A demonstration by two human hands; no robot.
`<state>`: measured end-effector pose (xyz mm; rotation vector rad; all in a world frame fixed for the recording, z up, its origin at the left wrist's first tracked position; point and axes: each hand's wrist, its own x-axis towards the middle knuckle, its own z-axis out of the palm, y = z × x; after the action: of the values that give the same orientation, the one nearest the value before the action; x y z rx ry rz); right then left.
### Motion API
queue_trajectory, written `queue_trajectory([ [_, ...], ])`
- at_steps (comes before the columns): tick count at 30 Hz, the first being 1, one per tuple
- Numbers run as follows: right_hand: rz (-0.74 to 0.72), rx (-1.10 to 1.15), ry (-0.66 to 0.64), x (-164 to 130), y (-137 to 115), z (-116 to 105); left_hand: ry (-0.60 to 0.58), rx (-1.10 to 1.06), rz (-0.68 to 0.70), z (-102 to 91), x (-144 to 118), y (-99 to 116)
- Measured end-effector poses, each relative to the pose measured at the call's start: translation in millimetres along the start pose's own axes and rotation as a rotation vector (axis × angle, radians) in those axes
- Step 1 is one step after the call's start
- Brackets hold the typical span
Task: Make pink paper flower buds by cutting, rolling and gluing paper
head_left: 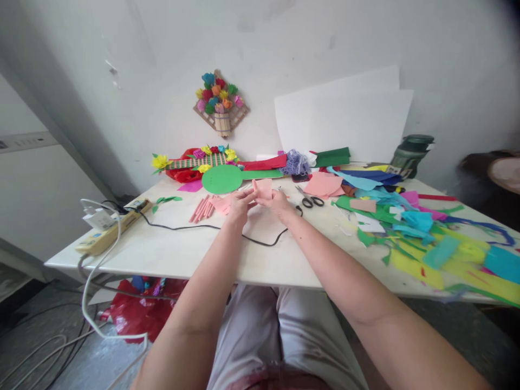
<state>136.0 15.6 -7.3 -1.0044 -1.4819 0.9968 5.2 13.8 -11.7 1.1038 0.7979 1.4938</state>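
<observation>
Between my two hands is a small piece of pink paper (pixel 265 188), held up just above the white table, with one edge looking rolled. My left hand (pixel 240 207) pinches its left side. On the right side, my right hand (pixel 275 205) grips it with bent fingers. Several rolled pink paper sticks (pixel 202 209) lie left of my left hand, beside flat pink paper pieces (pixel 221 205). To the right of my right hand rest black-handled scissors (pixel 312 202) and a stack of pink paper (pixel 324 184).
A green paper disc (pixel 222 179) lies behind my hands. Coloured paper scraps (pixel 422 227) cover the table's right side, near a dark bottle (pixel 411 154). A black cable (pixel 260 244) crosses the front, leading from a power strip (pixel 109 230). Paper flowers (pixel 219 100) hang on the wall.
</observation>
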Motion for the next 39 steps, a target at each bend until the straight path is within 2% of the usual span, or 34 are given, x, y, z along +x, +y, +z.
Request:
queue_trajectory([
  [4, -0.017, -0.086, 0.056, 1.8, 1.2, 0.1, -0.010, -0.003, 0.007, 1.2, -0.9, 0.4],
  [10, -0.034, -0.136, 0.053, 2.1, 0.5, -1.9, -0.016, -0.010, -0.005, 2.4, -2.3, 1.2],
  [20, -0.027, -0.105, -0.016, -1.5, -4.2, -2.8, -0.033, 0.006, -0.010, -5.0, 0.9, 2.0],
  [24, -0.011, -0.023, -0.093, -4.6, -11.9, -6.0, -0.038, 0.022, 0.004, -7.1, 1.4, 2.8],
  [27, 0.006, 0.035, -0.100, -5.8, -16.5, -8.5, -0.009, 0.030, 0.007, -6.2, 1.0, 3.4],
  [34, -0.023, -0.128, -0.026, 0.2, 0.2, -2.5, -0.068, 0.023, 0.027, -4.0, 0.6, 0.6],
  [39, -0.050, -0.168, 0.008, 4.3, 7.3, 0.4, -0.062, 0.036, 0.031, -1.4, -0.5, 0.7],
])
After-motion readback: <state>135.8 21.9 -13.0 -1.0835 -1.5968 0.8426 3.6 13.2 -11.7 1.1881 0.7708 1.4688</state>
